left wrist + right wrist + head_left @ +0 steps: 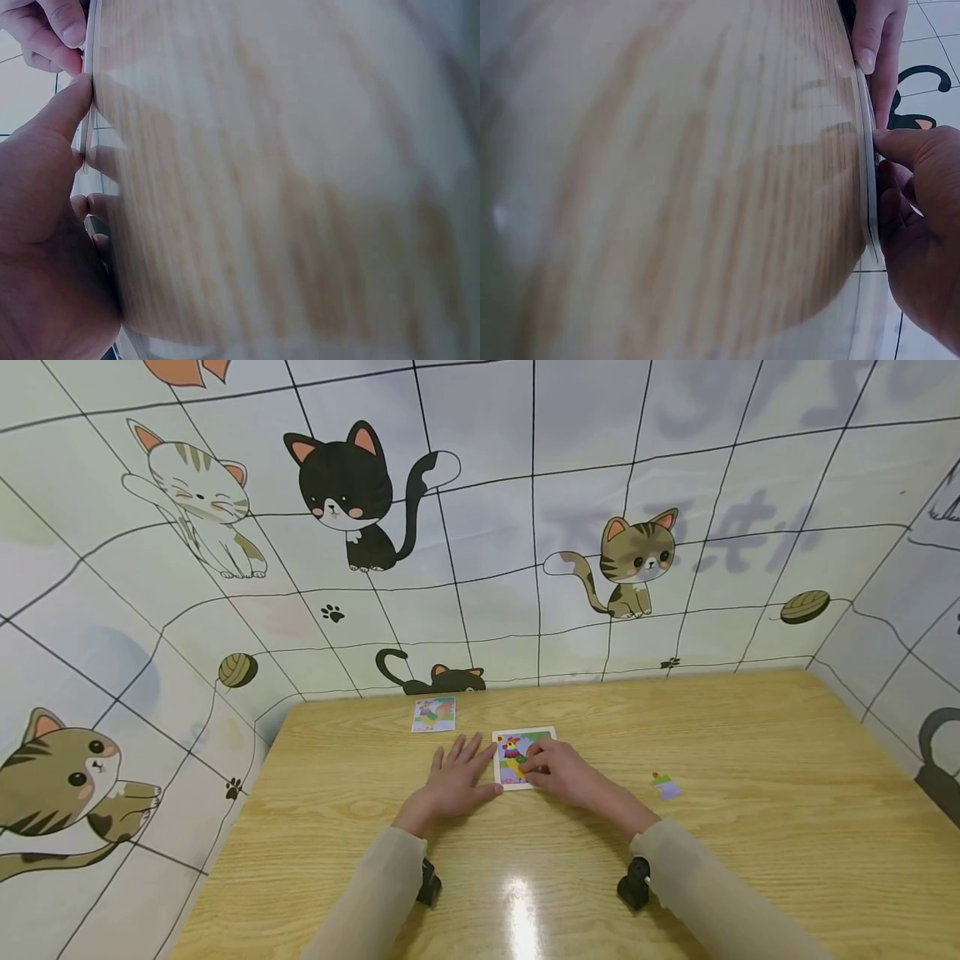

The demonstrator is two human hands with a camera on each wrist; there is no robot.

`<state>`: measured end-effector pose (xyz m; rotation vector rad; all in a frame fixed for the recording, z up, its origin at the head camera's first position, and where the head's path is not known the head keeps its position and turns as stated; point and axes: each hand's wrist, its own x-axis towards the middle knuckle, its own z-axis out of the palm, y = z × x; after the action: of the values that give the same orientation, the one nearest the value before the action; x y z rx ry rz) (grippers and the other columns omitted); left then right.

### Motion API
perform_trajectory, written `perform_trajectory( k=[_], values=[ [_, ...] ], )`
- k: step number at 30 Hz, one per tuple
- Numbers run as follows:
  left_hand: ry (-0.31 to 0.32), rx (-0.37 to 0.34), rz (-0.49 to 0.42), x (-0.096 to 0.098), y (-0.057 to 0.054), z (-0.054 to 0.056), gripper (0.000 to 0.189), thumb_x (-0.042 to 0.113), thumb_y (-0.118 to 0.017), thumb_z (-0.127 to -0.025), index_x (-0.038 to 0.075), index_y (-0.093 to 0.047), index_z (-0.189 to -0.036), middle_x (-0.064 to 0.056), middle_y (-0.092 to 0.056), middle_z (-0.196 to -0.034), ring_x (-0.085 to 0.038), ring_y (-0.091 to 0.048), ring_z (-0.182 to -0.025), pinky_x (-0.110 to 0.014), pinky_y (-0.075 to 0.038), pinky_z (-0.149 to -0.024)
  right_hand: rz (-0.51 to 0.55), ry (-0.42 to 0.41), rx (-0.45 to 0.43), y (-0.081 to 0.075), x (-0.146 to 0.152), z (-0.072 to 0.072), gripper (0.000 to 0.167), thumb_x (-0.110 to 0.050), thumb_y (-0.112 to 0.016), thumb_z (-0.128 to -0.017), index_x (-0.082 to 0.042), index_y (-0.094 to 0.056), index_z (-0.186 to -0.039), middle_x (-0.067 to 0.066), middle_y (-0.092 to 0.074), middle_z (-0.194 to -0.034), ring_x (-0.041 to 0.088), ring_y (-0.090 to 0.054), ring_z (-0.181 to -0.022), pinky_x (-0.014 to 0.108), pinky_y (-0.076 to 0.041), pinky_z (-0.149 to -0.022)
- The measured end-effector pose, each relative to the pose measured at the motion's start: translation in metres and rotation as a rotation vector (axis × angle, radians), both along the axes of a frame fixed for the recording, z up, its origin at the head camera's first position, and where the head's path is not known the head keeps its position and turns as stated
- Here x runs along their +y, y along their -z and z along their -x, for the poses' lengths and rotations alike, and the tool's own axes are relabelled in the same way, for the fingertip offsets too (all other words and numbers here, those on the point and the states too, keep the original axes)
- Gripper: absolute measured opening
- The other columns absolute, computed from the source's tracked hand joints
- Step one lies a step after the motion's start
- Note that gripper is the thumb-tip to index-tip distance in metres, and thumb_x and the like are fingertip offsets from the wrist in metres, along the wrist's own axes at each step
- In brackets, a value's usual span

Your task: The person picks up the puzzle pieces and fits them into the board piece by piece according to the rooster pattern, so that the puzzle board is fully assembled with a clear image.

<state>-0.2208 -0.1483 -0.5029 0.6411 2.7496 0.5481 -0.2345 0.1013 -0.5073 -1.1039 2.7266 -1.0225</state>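
Note:
A small white-framed jigsaw puzzle (513, 787) with a colourful rooster lies flat on the wooden table. My left hand (453, 781) rests palm down at its left side, fingers spread, with the thumb at the lower left corner; in the left wrist view the thumb (64, 109) touches the board's edge. Over the right half of the puzzle, my right hand (562, 770) has bent fingers and pinches a puzzle piece against the picture, mostly hidden by the fingertips. The right wrist view shows this thumb (900, 144) and the curled fingers down on the board.
A loose green and lilac puzzle piece (665, 786) lies on the table (765, 860) to the right. A square rooster picture card (433, 714) lies behind the left hand. A cat-patterned cloth (495, 552) hangs behind and along the sides.

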Motion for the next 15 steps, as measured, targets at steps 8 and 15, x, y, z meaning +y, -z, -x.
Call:
perform_trajectory(
  k=[8,15],
  values=[
    [0.0,0.005,-0.015,0.0006,-0.0031,-0.002,0.073,0.05,-0.054,-0.104,0.016,-0.029,-0.164,-0.012,-0.012,-0.171,-0.039,-0.001,-0.156,-0.066,-0.001,-0.118,-0.039,-0.03,0.029,-0.0025,0.0003,-0.0026,0.016,0.0,-0.071,-0.095,0.004,-0.078,-0.108,0.01,-0.06,-0.11,0.023,-0.061,-0.097,0.033,-0.054,-0.082],
    [0.003,-0.001,-0.037,0.0008,-0.0048,-0.0034,0.073,0.046,-0.055,-0.104,0.014,-0.029,-0.164,-0.014,-0.012,-0.171,-0.04,-0.001,-0.156,-0.067,0.001,-0.118,-0.04,-0.053,0.087,-0.0022,-0.0001,0.0002,0.014,0.002,-0.073,-0.092,0.004,-0.079,-0.105,0.013,-0.064,-0.107,0.026,-0.062,-0.097,0.036,-0.055,-0.083]
  ],
)
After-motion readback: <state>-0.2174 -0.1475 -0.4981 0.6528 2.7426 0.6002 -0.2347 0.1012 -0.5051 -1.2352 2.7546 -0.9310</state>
